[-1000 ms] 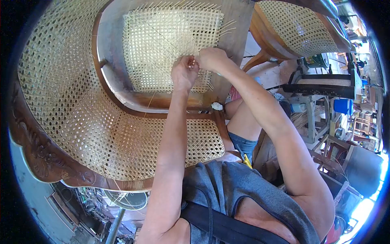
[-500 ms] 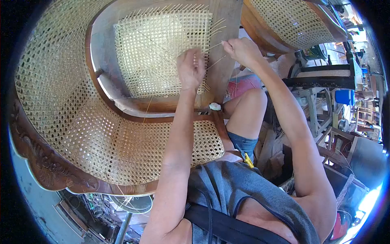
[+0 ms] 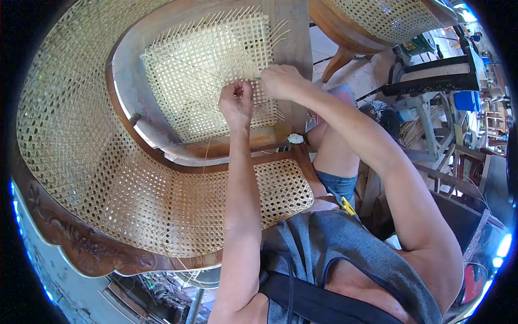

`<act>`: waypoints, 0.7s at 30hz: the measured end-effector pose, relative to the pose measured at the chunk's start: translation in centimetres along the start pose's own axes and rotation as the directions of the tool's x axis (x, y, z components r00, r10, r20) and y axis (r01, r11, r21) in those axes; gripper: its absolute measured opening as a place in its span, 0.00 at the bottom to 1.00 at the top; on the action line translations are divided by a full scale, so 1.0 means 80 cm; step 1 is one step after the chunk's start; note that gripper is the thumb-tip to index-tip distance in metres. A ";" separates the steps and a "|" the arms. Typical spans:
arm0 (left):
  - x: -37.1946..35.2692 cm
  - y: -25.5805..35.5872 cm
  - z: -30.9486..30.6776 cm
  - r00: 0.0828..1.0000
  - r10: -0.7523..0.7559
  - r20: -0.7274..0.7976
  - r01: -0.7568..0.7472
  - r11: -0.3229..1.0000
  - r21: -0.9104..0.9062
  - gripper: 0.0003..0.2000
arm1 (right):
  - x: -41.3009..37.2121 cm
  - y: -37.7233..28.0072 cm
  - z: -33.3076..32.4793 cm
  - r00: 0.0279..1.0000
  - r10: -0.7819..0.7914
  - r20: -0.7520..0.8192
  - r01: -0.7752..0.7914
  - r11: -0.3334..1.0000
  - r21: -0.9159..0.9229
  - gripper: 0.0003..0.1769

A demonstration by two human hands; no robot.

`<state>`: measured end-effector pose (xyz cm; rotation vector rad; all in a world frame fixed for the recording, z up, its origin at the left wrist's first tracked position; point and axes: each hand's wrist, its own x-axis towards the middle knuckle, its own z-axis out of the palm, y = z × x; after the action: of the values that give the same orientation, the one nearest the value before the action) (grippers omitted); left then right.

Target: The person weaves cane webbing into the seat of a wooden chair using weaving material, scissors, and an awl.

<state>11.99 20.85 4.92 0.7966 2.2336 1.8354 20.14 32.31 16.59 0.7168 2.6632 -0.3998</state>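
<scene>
My left hand (image 3: 236, 101) is over the middle of the woven cane panel (image 3: 189, 81), its fingers curled and the tips close together. What they pinch, if anything, is too small to make out. Close on its right, my right hand (image 3: 276, 81) is closed at the panel's right edge, its fingertips pinched on what looks like a thin cane strand, mostly hidden. Loose cane ends (image 3: 279, 33) stick out past the top and right edges of the panel. A wooden frame (image 3: 294, 59) surrounds the panel, with a white lump (image 3: 295, 139) on its near corner.
Finished cane webbing (image 3: 70, 135) curves around the left and below, bordered by a carved wooden rail (image 3: 81, 243). My bent knee (image 3: 334, 148) is beside the frame. Another caned chair part (image 3: 372, 21) is at top right, with a dark wooden frame (image 3: 431, 78) and a blue box (image 3: 467, 101) beyond.
My right hand has moved left and down from beyond the frame's right side to the panel edge. My left hand has shifted slightly left and curled its fingers. The camera view has shifted.
</scene>
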 end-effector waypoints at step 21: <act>0.002 0.031 -0.003 0.976 0.166 0.141 -0.201 0.936 0.288 0.06 | 0.022 0.004 -0.003 0.999 -0.036 -0.025 0.036 0.999 -0.001 0.14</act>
<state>12.49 21.05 7.37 1.1687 2.4692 1.4876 18.79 33.43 16.04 0.6788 2.7028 -0.4018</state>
